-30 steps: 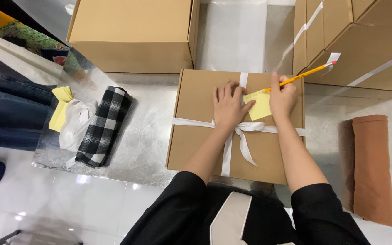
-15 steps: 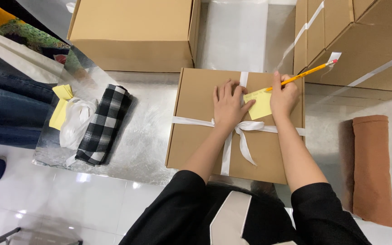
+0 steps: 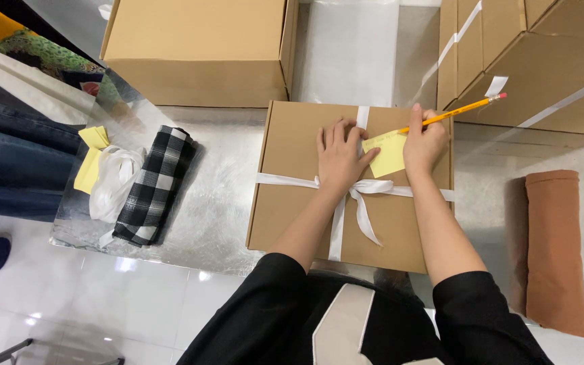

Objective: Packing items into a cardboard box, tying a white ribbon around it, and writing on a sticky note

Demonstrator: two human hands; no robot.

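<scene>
A flat brown cardboard box [image 3: 292, 182] lies in front of me on a shiny metal table [image 3: 217, 223], tied with a white ribbon [image 3: 363, 216] knotted in a bow. A yellow sticky note [image 3: 388, 154] rests on the lid. My left hand [image 3: 341, 157] lies flat on the box with its fingers pinning the note's left edge. Around a yellow pencil [image 3: 454, 112] my right hand [image 3: 426, 142] is closed, the tip down at the note's top edge.
A rolled black-and-white checked cloth [image 3: 155, 186], a white cloth [image 3: 113, 182] and yellow notes [image 3: 90, 159] lie at the left. A large cardboard box [image 3: 197, 47] stands behind, taped boxes [image 3: 535, 61] at the right. A rolled brown cloth [image 3: 554, 250] lies at the right. Jeans [image 3: 15, 162] hang left.
</scene>
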